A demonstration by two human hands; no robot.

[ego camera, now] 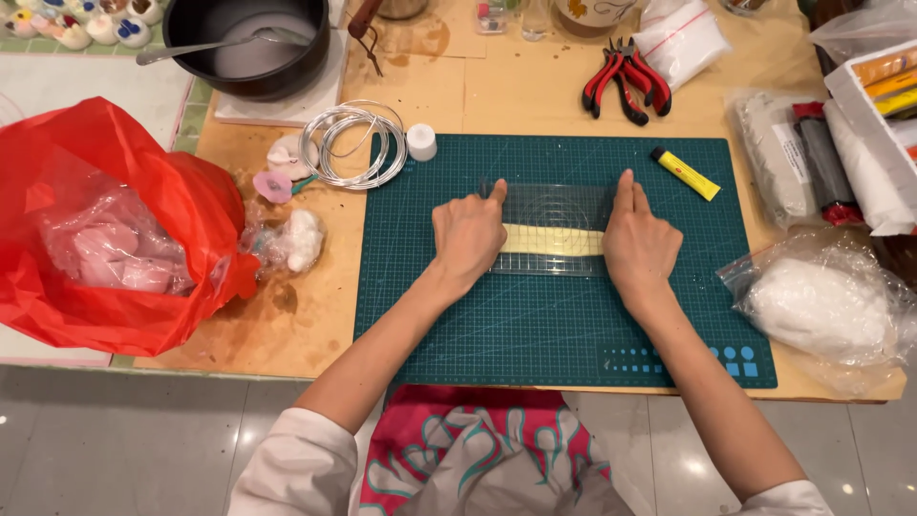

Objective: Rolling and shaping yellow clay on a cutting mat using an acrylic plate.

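Left hand (468,237) and right hand (638,241) laid palm-down, fingers loosely curled and index fingers extended, gripping nothing but bearing on opposite ends of a clear plastic sheet (552,205); spread apparently chosen to keep pressure level over the pale yellow clay strip (552,240) beneath. Strip and sheet set mid-way on the green cutting mat (535,325), toward the bench's near edge. Coil of silver wire (353,143), yellow tube (686,173) and red pliers (623,81) parked beyond the mat, within reach.

Clay strip (552,240) under clear sheet (549,212) on mat (535,325), btwn hands.
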